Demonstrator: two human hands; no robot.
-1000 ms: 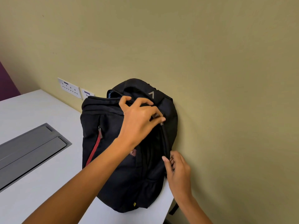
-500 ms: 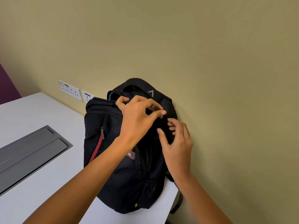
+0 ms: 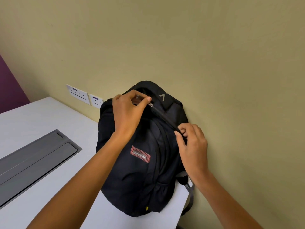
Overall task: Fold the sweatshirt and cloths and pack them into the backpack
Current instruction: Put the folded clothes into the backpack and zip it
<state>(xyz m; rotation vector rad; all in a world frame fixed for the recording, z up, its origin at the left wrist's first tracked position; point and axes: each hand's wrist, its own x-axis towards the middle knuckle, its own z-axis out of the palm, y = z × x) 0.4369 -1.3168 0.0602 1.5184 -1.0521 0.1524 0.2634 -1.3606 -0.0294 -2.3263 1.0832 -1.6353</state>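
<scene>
My left hand [image 3: 127,113] has drawn the zipper pull [image 3: 151,104] up near the top of the backpack [image 3: 132,179], still pinching it. My right hand [image 3: 192,146] pinches the fabric beside the zip lower down. The backpack lies on the white table [image 3: 49,116], against the wall, with sockets [image 3: 79,94] behind it.

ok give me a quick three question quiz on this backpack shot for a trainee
1. True or false: the backpack hangs from a hook on the wall.
2. What does the left hand pinch? A) the zipper pull B) a folded cloth C) a sweatshirt sleeve
3. Which of the two hands is nearer the wall sockets?
Key: 1 false, it stands on the table; 2 A; 3 the left hand.
</scene>
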